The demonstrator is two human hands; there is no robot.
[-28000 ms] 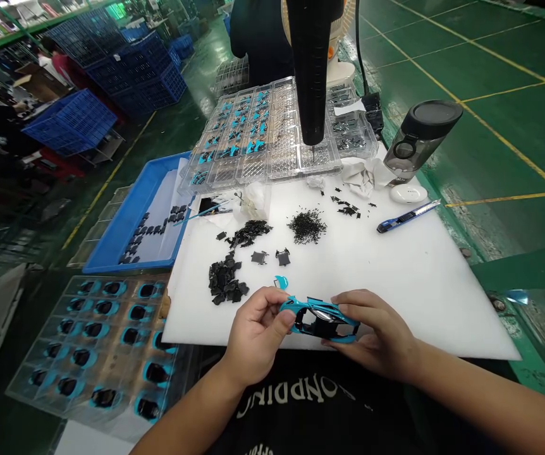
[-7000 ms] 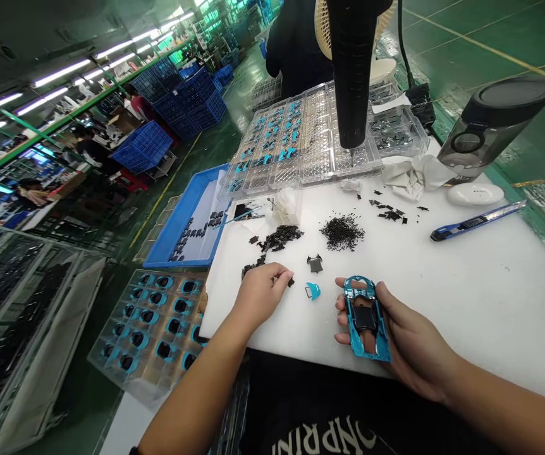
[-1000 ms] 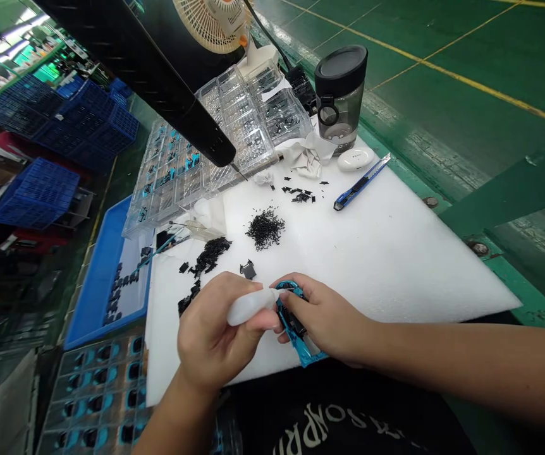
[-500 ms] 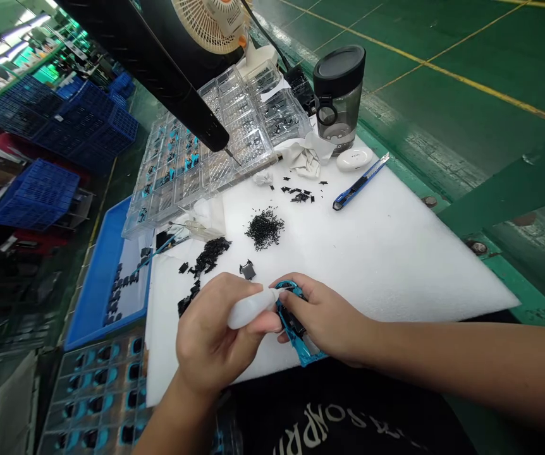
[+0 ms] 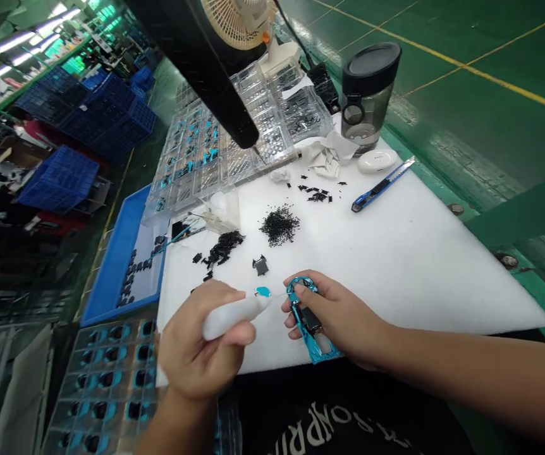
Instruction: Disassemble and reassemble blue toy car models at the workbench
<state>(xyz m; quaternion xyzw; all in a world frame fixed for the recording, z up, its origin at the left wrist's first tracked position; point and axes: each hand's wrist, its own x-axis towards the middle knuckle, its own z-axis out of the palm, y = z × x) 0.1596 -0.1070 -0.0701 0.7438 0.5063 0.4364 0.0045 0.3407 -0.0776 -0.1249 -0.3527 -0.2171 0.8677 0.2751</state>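
Squeezed in my left hand (image 5: pixel 206 341) is a white dropper bottle (image 5: pixel 234 316) with a thin nozzle pointing right. My right hand (image 5: pixel 339 309) grips a blue-and-black plastic casing (image 5: pixel 310 328), thumb laid over its upper end. The nozzle tip lies close to the casing's top; whether they touch I cannot tell. A small blue piece (image 5: pixel 263 291) shows on the white foam sheet (image 5: pixel 410 272), just beyond the bottle. Farther up lies a single black part (image 5: pixel 260 265). Heaps of black clips (image 5: pixel 225 246) and tiny black pins (image 5: pixel 279 226) are close by.
Clear compartment boxes (image 5: pixel 196 145) stand at the back beneath a hanging black electric screwdriver (image 5: pixel 234 114). A blue tray (image 5: pixel 121 253) is on the left. To the right are a utility knife (image 5: pixel 381 184), a white case (image 5: pixel 377 160) and a lidded bottle (image 5: pixel 367 95).
The dropper bottle and my left hand have drawn back left from the casing, uncovering the small blue piece. My right hand still holds the casing. The whole view has shifted.
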